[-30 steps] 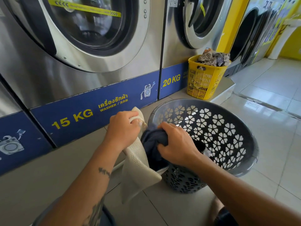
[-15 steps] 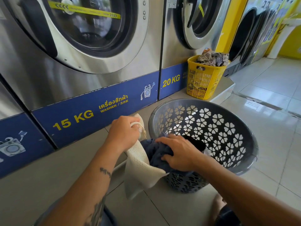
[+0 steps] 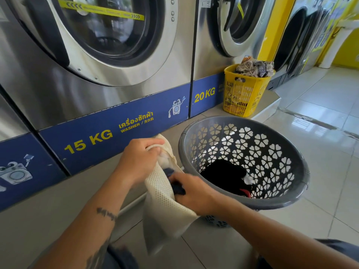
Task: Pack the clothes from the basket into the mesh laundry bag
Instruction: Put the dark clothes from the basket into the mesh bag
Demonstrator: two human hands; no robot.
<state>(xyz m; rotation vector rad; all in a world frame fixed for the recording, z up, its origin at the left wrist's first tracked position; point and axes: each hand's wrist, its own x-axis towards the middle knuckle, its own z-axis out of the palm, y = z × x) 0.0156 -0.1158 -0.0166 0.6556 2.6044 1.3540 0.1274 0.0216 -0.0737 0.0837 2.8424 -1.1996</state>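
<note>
In front of you stand two big stainless-steel washing machines (image 3: 108, 61) with round glass doors, blue strips below marked 15 KG and 20 KG. On the pale tiled floor (image 3: 320, 152) beside them sits your round grey plastic basket with flower-shaped cut-outs (image 3: 287, 171), tipped toward you; a black garment (image 3: 223, 173) and scraps of white and red cloth lie in its bottom. Further back, against the 20 KG machine, a yellow slatted plastic basket (image 3: 244, 94) is heaped with patterned black-and-white fabric.

Just left of the grey basket, touching its rim, hangs your cream mesh laundry bag (image 3: 165, 206). Your left hand (image 3: 138, 162) has its fingers closed tightly round the bag's gathered top edge, holding the mouth up. Your right hand (image 3: 194, 193) is pushed into the mouth of the bag, fingers curled round a dark navy piece of clothing (image 3: 177, 188) that sits partly inside the mesh, partly showing above your knuckles.
</note>
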